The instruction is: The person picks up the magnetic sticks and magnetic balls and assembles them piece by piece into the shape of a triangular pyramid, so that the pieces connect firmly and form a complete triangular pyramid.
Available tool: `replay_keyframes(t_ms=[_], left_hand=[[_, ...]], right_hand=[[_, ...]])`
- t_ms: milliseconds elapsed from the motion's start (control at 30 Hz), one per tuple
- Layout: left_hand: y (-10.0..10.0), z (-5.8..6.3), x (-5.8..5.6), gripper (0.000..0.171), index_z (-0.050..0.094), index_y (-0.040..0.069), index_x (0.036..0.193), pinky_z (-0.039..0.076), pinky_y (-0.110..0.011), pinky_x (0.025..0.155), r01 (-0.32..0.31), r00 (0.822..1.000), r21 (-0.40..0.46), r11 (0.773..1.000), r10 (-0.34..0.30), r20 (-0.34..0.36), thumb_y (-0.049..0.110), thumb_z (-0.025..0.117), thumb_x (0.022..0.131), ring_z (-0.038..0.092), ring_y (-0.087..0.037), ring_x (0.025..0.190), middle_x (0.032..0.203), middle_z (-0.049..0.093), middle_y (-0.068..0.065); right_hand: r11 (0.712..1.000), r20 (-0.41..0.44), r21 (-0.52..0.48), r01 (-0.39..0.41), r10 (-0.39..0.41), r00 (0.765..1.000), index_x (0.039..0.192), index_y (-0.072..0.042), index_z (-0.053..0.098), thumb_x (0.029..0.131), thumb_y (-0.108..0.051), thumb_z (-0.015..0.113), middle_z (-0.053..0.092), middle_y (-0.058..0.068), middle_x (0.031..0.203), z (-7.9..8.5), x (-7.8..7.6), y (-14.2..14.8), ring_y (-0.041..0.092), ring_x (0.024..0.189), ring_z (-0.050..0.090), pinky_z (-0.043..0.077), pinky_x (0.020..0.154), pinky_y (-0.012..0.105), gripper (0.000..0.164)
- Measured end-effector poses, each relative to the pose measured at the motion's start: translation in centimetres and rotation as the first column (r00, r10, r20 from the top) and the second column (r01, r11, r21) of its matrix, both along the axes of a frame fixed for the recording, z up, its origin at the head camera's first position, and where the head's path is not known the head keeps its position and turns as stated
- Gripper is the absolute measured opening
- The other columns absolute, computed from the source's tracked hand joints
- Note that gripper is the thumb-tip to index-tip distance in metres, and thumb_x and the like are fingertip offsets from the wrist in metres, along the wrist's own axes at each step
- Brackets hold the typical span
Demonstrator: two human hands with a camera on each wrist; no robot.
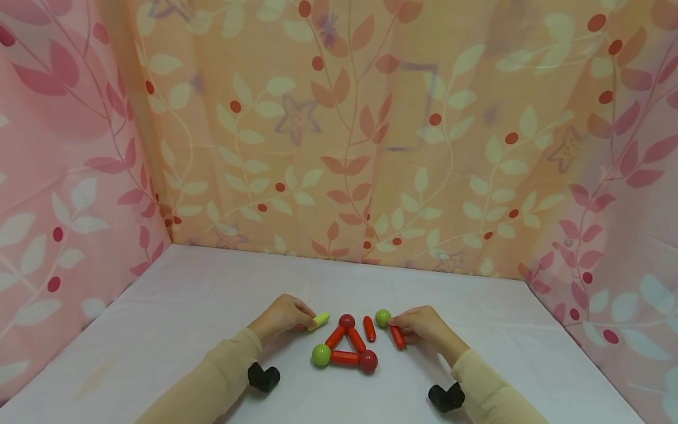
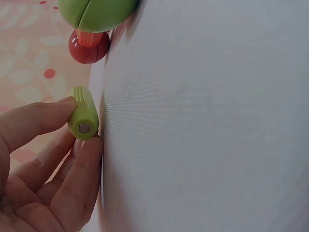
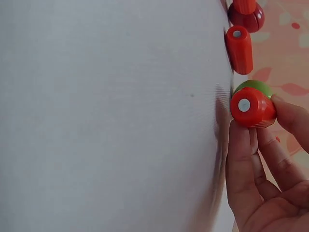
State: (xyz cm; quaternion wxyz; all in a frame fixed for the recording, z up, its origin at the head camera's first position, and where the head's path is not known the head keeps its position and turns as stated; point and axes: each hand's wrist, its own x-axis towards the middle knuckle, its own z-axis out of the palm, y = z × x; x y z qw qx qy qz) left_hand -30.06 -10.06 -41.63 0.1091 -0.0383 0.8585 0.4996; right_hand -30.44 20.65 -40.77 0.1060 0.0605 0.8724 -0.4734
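My left hand [image 1: 286, 313] pinches a yellow-green magnetic rod [image 1: 319, 320] between thumb and fingers, close over the table. In the left wrist view a round metal dot shows on the end of that rod [image 2: 83, 113]. On the other side, my right hand [image 1: 422, 325] grips a red magnetic rod [image 1: 398, 337] by thumb and fingertips. Just beyond this rod sits a green ball [image 1: 383, 318], partly hidden behind it in the right wrist view. A loose red rod [image 1: 369, 328] lies left of the green ball.
Between the hands lies a triangle of three red rods [image 1: 345, 358], with a green ball [image 1: 321, 355] and two red balls [image 1: 368, 361] at its corners. The white-covered table [image 1: 212, 282] is bordered by patterned curtains [image 1: 318, 147] at the back and sides.
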Motion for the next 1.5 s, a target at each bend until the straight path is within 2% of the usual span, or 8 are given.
replay_keyframes(t_ms=[267,500,700,867,1100,1500], left_hand=[[0.0,0.0,0.2,0.016,0.077,0.004,0.092,0.057,-0.026,0.074,0.003,1.0,0.017,1.0,-0.003,-0.002,0.006,0.081,0.076,0.062,-0.015,0.082,0.101,0.069,-0.007],[-0.1,0.0,0.3,0.017,0.078,0.003,0.093,0.057,-0.027,0.075,-0.001,1.0,0.016,1.0,0.001,-0.01,0.006,0.081,0.077,0.062,-0.016,0.084,0.104,0.069,-0.009],[-0.2,0.1,0.2,0.021,0.077,0.002,0.099,0.058,-0.029,0.079,-0.044,0.999,0.051,0.998,0.044,-0.006,0.007,0.079,0.08,0.063,-0.019,0.088,0.11,0.068,-0.012],[-0.2,0.5,0.3,0.021,0.076,0.0,0.101,0.059,-0.03,0.079,-0.072,0.997,0.097,0.993,0.073,-0.004,0.004,0.078,0.08,0.063,-0.02,0.091,0.109,0.069,-0.013],[-0.5,0.4,0.4,0.022,0.077,0.004,0.103,0.059,-0.03,0.08,-0.063,0.998,0.104,0.993,0.065,-0.012,0.006,0.079,0.081,0.065,-0.018,0.091,0.106,0.072,-0.009],[-0.3,1.2,2.2,0.023,0.077,0.004,0.101,0.058,-0.03,0.08,-0.039,0.999,0.141,0.989,0.041,-0.011,0.005,0.081,0.078,0.065,-0.015,0.088,0.103,0.073,-0.006]], right_hand=[[0.993,-0.032,-0.113,-0.034,0.03,0.999,0.101,0.002,0.076,0.087,-0.023,0.075,0.069,0.002,0.085,0.4,0.8,0.6,0.015,0.077,0.061,0.06,0.072,0.032,0.028],[0.995,-0.051,-0.095,-0.028,0.023,0.998,0.104,0.0,0.075,0.088,-0.029,0.074,0.071,0.004,0.092,1.2,1.1,0.9,0.016,0.083,0.063,0.059,0.079,0.035,0.033],[0.992,-0.072,-0.126,-0.032,0.023,0.997,0.11,0.002,0.073,0.088,-0.032,0.074,0.074,0.006,0.098,1.8,1.2,0.7,0.016,0.086,0.067,0.059,0.084,0.038,0.04],[0.988,-0.089,-0.149,-0.045,0.032,0.995,0.11,0.001,0.074,0.09,-0.03,0.072,0.075,0.006,0.098,2.1,1.6,0.2,0.016,0.086,0.068,0.059,0.085,0.039,0.036],[0.985,-0.111,-0.17,-0.038,0.02,0.994,0.107,0.0,0.075,0.09,-0.028,0.073,0.075,0.009,0.1,2.5,1.9,-0.7,0.017,0.086,0.068,0.059,0.085,0.04,0.033],[0.975,-0.139,-0.215,-0.055,0.025,0.99,0.106,0.0,0.076,0.092,-0.024,0.071,0.075,0.01,0.103,2.4,2.9,-2.4,0.017,0.092,0.068,0.059,0.085,0.042,0.028]])
